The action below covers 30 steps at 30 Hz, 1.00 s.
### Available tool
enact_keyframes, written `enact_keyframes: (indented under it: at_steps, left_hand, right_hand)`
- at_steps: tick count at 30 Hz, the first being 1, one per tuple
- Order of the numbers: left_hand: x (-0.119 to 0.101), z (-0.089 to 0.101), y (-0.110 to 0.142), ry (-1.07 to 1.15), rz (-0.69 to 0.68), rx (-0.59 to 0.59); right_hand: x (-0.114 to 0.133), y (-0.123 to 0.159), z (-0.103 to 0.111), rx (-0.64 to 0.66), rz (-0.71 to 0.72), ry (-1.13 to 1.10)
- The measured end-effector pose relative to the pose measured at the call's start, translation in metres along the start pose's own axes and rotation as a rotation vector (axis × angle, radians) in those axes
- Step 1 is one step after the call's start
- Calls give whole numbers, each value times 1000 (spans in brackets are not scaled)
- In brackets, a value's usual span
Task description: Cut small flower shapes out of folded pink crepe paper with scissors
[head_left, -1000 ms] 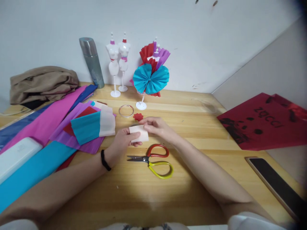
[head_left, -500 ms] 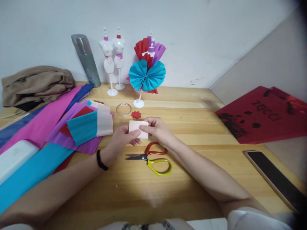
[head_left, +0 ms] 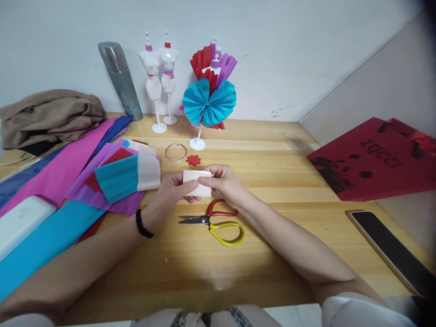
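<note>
A small pale pink folded piece of paper (head_left: pixel 197 188) is held up above the table between both hands. My left hand (head_left: pixel 175 188) pinches its left side, thumb on the front. On the right side, my right hand (head_left: pixel 225 181) grips it with the thumb across the front and the fingers behind. Just below the hands lie scissors (head_left: pixel 204 220) with one red and one yellow handle, blades pointing left and slightly apart. A red flower-shaped cutout (head_left: pixel 193 160) rests beyond the paper, beside a clear ring (head_left: pixel 175 152).
Crepe paper sheets (head_left: pixel 119 177) and a white box (head_left: pixel 25 222) cover the left. Behind stand a flask (head_left: pixel 121 81), two white mannequins (head_left: pixel 153 86) and one dressed in paper fans (head_left: pixel 209 102). A brown cloth (head_left: pixel 51 116) lies back left; a red bag (head_left: pixel 374 163) and phone (head_left: pixel 388 250) are right.
Both hands keep their hold on the pink paper, with only slight finger movement. The whole view has shifted a little, so the things at the back appear higher.
</note>
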<state>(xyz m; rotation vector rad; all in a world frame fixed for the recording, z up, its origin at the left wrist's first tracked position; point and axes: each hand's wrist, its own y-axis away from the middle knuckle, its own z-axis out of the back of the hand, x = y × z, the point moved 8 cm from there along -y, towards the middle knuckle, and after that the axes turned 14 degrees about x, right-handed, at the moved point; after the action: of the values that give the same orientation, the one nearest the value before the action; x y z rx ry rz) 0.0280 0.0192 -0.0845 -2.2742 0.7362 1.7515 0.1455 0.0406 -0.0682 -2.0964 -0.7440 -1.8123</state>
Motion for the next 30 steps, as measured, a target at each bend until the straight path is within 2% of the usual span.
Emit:
enact_keyframes:
  at_steps: [4,12,15,17,20,22,26,30]
  left_hand:
    - [-2,1,-1,-73,12,14]
    - [-3,2,-6,-39,3,69]
    - [-4,5,-6,1,-2,42]
    - [-5,7,-6,58,-21,4]
    - [-7,13,-5,174,-59,-66]
    - [-6,17,-5,231,-71,-123]
    - [-8,24,-2,264,-84,-218]
    - [-11,20,1,291,-95,-246]
  right_hand:
    - [-1,0,-1,19,0,-39]
    - [3,0,1,54,23,47]
    - [19,5,6,94,51,261]
    - [28,13,4,156,21,517]
    - [16,33,-8,387,-210,1071]
    - [9,51,-18,506,-228,1293]
    - [-2,77,-29,529,-115,1484]
    - [-10,86,-31,560,-6,1460]
